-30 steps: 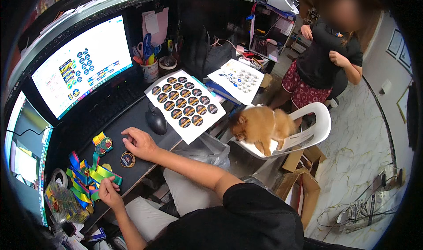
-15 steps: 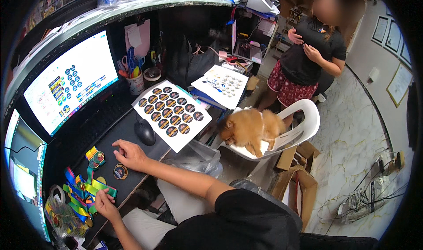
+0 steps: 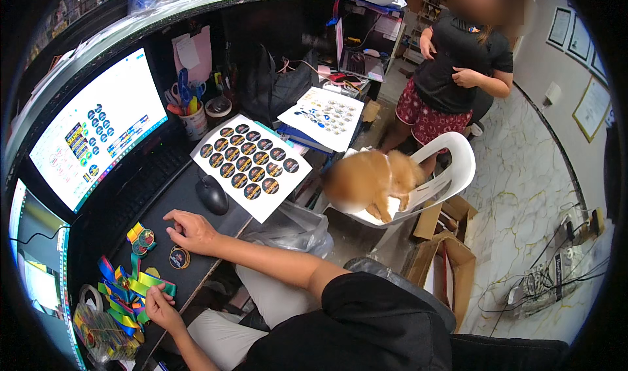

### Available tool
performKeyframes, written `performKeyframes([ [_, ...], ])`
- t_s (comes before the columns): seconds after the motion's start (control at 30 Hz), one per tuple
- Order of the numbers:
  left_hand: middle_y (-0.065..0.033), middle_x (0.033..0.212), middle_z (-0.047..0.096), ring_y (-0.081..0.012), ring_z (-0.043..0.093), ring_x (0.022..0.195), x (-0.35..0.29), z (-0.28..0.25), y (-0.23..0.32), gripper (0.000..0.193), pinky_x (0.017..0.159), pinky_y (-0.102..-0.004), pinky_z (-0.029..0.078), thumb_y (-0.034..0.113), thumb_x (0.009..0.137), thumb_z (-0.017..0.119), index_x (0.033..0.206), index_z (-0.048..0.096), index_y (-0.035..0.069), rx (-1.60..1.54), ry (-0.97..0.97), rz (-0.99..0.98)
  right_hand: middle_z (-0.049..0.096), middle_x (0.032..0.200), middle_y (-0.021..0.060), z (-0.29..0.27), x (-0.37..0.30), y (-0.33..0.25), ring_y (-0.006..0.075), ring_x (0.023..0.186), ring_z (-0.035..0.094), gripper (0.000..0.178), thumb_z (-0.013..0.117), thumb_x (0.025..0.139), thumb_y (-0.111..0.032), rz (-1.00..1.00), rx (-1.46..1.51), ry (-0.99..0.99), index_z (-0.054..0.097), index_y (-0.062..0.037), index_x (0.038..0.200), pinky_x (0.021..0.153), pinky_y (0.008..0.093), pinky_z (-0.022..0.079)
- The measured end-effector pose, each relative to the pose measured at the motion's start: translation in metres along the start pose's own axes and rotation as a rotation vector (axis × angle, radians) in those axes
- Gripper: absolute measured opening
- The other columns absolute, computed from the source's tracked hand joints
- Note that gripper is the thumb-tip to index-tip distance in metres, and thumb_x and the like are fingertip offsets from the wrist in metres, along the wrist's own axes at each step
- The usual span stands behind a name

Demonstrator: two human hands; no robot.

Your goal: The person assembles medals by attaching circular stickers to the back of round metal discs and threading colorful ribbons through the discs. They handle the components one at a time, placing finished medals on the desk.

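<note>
My left hand (image 3: 163, 307) is at the desk's near edge, its fingers curled together against a green and yellow medal ribbon (image 3: 149, 284); whether they grip it is hidden. Under and beyond it lies a heap of medals with multicoloured ribbons (image 3: 116, 292). My right hand (image 3: 191, 232) rests on the dark desk with loosely bent fingers apart and nothing in them. Just below it is a small stack of round dark stickers or discs (image 3: 178, 258). To its left lies a medal (image 3: 142, 241) with a folded ribbon. A black mouse (image 3: 212, 195) is beyond my right hand.
A white sheet of round dark stickers (image 3: 252, 165) lies past the mouse. Two lit monitors (image 3: 98, 129) and a keyboard (image 3: 157, 168) line the left. A wrapped medal pack (image 3: 104, 332) sits near left. A brown dog (image 3: 373, 181) lies on a white chair (image 3: 458, 168); a person (image 3: 458, 70) stands behind.
The view has shifted slightly. My hands keep nearly the same places and poses. The standing person's hands have moved lower and apart.
</note>
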State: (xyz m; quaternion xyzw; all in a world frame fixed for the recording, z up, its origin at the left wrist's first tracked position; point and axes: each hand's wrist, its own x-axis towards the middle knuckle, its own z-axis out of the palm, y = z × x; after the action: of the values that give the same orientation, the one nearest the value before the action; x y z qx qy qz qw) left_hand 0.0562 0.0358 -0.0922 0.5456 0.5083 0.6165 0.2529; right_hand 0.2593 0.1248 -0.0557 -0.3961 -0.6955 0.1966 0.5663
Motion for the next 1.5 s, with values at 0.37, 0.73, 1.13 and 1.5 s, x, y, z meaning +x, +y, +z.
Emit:
performKeyframes([
  [0.37,0.0009,0.060,0.048,-0.0030,0.041,0.052,-0.0010,0.0001,-0.0013,0.032,0.046,-0.0183,0.031,0.022,0.099,0.047,0.080,0.063,0.000,0.040,0.001,0.023,0.053,0.074,0.0109,0.0007,-0.0006,0.0000,0.0249,0.063,0.056,0.026,0.062,0.080,-0.010,-0.016,-0.006,-0.007,0.054,-0.0020,0.104,0.058,0.0370,0.046],
  [0.73,0.0010,0.059,0.048,-0.0030,0.040,0.050,-0.0010,0.0008,-0.0006,0.032,0.044,-0.0184,0.031,0.020,0.099,0.047,0.079,0.063,0.000,0.083,0.011,0.019,0.054,0.073,0.0105,-0.0012,0.0000,-0.0030,0.0251,0.063,0.057,0.027,0.062,0.080,-0.009,0.011,-0.011,-0.030,0.054,-0.0020,0.105,0.059,0.0373,0.046],
  [1.13,0.0006,0.061,0.050,-0.0032,0.042,0.052,-0.0023,0.0030,0.0043,0.031,0.044,-0.0183,0.032,0.019,0.099,0.047,0.080,0.063,0.000,0.109,0.005,0.047,0.054,0.075,0.0118,-0.0007,-0.0003,-0.0011,0.0259,0.065,0.057,0.028,0.062,0.080,-0.008,0.000,0.002,-0.037,0.054,-0.0011,0.106,0.060,0.0374,0.047],
  [1.5,0.0015,0.060,0.048,-0.0029,0.040,0.052,-0.0021,0.0020,0.0021,0.033,0.046,-0.0183,0.031,0.023,0.099,0.048,0.082,0.064,0.000,0.119,-0.005,0.055,0.054,0.073,0.0111,0.0027,-0.0011,0.0039,0.0256,0.063,0.057,0.028,0.062,0.079,-0.008,-0.037,-0.008,-0.012,0.054,-0.0023,0.106,0.058,0.0369,0.046],
])
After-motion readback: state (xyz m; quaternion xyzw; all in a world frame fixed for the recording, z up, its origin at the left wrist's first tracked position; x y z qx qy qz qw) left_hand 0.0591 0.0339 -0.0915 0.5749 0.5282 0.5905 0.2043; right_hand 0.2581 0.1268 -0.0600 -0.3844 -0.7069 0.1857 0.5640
